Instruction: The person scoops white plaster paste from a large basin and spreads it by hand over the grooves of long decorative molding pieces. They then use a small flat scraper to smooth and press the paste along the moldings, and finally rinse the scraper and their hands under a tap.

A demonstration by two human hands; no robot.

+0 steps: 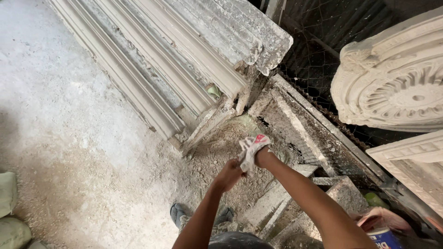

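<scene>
Two hands work a dirty glove on, above a dusty workshop floor.

Nearest, the person's sandalled foot (179, 215) stands on the rubble-strewn floor (69, 138). Above it the left hand (228, 175) has its grip closed on the cuff of a white glove (251, 150) with a red patch, which covers the right hand (263, 154); whether that hand's grip is open or closed cannot be told under the cloth. Beyond lie long plaster cornice mouldings (175, 60) stacked on the floor, and a round plaster ceiling rosette (397, 87) stands far right.
</scene>
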